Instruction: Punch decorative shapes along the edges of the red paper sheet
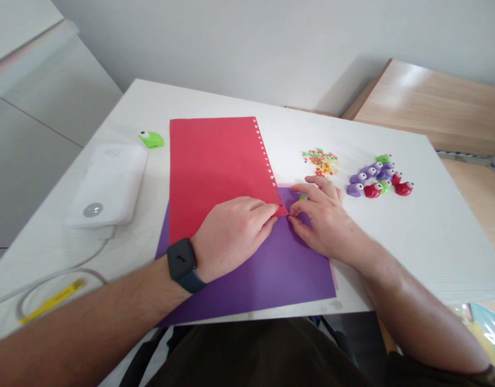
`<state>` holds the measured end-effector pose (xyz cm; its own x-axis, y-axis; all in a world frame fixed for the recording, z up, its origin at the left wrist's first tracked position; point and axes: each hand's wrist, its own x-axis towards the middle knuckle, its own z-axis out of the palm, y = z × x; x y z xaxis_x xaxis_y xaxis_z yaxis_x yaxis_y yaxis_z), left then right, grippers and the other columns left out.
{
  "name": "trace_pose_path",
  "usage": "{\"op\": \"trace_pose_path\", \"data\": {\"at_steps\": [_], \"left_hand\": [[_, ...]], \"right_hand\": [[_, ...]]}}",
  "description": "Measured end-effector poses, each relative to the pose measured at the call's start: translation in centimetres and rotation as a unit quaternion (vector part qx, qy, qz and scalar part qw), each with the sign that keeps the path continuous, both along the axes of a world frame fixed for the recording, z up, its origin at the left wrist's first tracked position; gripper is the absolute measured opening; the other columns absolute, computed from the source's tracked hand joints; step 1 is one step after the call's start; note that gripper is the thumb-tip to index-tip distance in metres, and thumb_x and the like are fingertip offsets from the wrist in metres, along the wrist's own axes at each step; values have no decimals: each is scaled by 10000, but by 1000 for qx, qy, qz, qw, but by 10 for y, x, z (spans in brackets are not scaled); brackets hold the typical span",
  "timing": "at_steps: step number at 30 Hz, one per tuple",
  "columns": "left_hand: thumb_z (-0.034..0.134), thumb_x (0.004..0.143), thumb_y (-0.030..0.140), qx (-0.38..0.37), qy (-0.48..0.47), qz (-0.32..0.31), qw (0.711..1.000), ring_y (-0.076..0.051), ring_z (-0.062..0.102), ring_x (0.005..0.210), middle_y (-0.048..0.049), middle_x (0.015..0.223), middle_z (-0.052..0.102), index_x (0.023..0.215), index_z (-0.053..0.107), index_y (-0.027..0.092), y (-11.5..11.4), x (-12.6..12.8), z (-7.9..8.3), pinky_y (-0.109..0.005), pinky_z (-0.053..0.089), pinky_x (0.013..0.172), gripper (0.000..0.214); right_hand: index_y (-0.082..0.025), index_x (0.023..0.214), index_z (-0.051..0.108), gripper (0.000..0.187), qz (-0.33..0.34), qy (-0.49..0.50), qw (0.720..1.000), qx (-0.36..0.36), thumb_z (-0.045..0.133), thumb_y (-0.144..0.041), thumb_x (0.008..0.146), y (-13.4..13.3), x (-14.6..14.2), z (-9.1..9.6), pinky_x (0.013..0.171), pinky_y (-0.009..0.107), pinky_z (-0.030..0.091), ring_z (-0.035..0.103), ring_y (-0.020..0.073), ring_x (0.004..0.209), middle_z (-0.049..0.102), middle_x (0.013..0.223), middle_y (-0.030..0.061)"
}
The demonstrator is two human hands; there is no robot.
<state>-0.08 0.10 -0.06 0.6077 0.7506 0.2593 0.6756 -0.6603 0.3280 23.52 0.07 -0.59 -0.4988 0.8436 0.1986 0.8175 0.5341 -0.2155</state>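
A red sheet of paper has a row of small punched shapes along its right edge. Its lower part lies over a purple sheet. My left hand, with a dark watch on its wrist, is closed on the red sheet near the lower right corner, thumb and fingers pressed together. At that corner my right hand has thumb and forefinger pinched on the paper's tip. Something small and green, perhaps a craft punch, shows between the right fingers; most of it is hidden.
Tiny coloured paper cutouts lie in a pile beyond my right hand. Several purple, red and green craft punches stand to the right. A green punch, a white power bank with a cable and a yellow tool lie left.
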Motion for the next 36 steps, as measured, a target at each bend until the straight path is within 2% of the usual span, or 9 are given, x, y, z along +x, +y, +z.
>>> {"op": "trace_pose_path", "data": {"at_steps": [8, 18, 27, 36], "left_hand": [[545, 1064, 265, -2, 2, 2, 1000, -225, 730, 921, -53, 985, 772, 1075, 722, 187, 0, 0, -1, -372, 554, 821, 194], [555, 1065, 285, -12, -2, 3, 1000, -230, 741, 943, -55, 992, 779, 1109, 737, 183, 0, 0, 0, -370, 560, 841, 213], [562, 1059, 279, 0, 2, 2, 1000, -223, 734, 930, -59, 989, 779, 1090, 731, 182, 0, 0, -1, -360, 558, 833, 197], [551, 1060, 265, -4, 0, 0, 1000, -231, 727, 918, -50, 979, 768, 1083, 725, 186, 0, 0, -1, -378, 553, 819, 192]], "right_hand": [[-227, 862, 698, 65, 10, 0, 1000, 17, 676, -201, 918, -2, -3, 1, 1130, 632, 390, 429, 397, 1425, 660, 1410, 93], [-230, 858, 711, 67, -62, 97, 991, 64, 695, -181, 901, 12, 9, 17, 1170, 577, 403, 524, 359, 1350, 722, 1263, 110], [-262, 858, 769, 14, -2, 22, 1000, 2, 771, -276, 858, 1, 7, 9, 1145, 693, 344, 375, 424, 1464, 631, 1446, 75], [-245, 859, 759, 94, 3, -2, 1000, 2, 688, -235, 920, 2, 1, 6, 1104, 676, 379, 392, 419, 1451, 650, 1422, 90]]}}
